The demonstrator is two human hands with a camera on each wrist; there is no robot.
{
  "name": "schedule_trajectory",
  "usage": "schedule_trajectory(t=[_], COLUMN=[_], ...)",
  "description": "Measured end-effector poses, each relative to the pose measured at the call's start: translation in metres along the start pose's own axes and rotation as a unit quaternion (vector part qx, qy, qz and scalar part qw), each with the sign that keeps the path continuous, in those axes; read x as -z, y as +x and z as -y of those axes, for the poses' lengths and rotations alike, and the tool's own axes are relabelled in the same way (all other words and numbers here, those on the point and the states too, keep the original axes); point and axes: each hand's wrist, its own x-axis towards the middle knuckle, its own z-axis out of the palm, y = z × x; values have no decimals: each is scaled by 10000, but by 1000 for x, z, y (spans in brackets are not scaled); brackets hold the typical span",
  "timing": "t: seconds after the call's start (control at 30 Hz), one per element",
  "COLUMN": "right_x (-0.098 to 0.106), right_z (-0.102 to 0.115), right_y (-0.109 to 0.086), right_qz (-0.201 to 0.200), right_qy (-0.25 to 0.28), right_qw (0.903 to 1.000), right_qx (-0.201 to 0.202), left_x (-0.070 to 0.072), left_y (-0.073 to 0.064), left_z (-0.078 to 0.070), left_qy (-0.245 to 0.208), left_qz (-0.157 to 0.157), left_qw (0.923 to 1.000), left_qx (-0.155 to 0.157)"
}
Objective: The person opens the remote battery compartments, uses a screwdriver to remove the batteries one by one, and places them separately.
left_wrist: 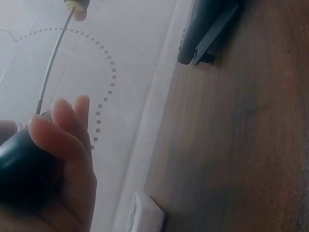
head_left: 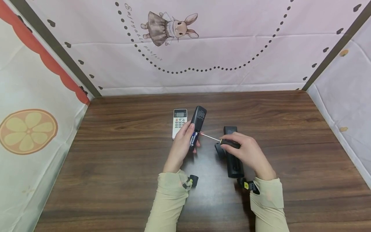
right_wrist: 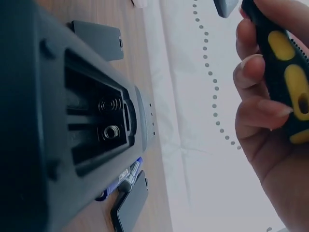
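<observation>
Item: dark wood-grain desk (head_left: 116, 180), walled on three sides by pale printed cloth.

Left hand (head_left: 182, 145): fingers curled round a long black plastic remote control (head_left: 198, 118), lifted off the desk and tilted up at its far end, apparently so the battery bay faces the tool. Blue cylindrical battery (head_left: 193, 139) visible at the hand's grip, seated in or against that remote; which, cannot tell.

Right hand (head_left: 246, 151): clenched round the black-and-yellow handle of a thin-shafted screwdriver (head_left: 221, 140), metal shaft levelled across toward the held remote, tip at or just beside the battery end. Seemingly held so as to pry or press there.

Second black remote control (head_left: 233, 158): lying on the desk beneath the right hand, back up, battery compartment (right_wrist: 104, 125) uncovered with coil spring contacts showing, no cells inside. Detached black battery cover (right_wrist: 96, 39) flat on the desk near it; another dark cover piece (right_wrist: 129, 207) and blue batteries (right_wrist: 123, 178) just beside it.

White rectangular remote control with grey display (head_left: 179, 122): flat on the desk, just left of the held remote, untouched.
</observation>
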Motion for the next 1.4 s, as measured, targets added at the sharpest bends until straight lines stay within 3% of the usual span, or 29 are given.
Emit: schedule_trajectory(t=[0.13,0.37,0.5,0.63,0.97,1.17,1.27,1.4], right_x=[0,4,5,5,6,-1,0,13], right_z=[3,13,22,31,46,65,63,48], right_y=[0,-3,-4,-3,-6,-4,-3,-6], right_qz=[-220,-633,-819,-860,-679,-900,-795,-312], right_qy=[-264,-916,-1330,-1617,-1852,-2179,-2054,-1375], right_qw=[9993,9920,9832,9765,9749,9675,9708,9872], right_qx=[163,586,947,1135,1032,912,945,743], left_x=[-1,1,-1,2,15,13,15,19], left_y=[2,16,16,14,11,13,13,10], left_z=[2,30,32,32,30,29,29,28], left_qy=[22,387,723,885,521,682,480,-20], left_qz=[1,-181,-275,-170,632,418,449,1125], left_qw=[10000,9988,9969,9959,9966,9968,9977,9934], left_qx=[-21,-231,-152,-84,7,94,140,229])
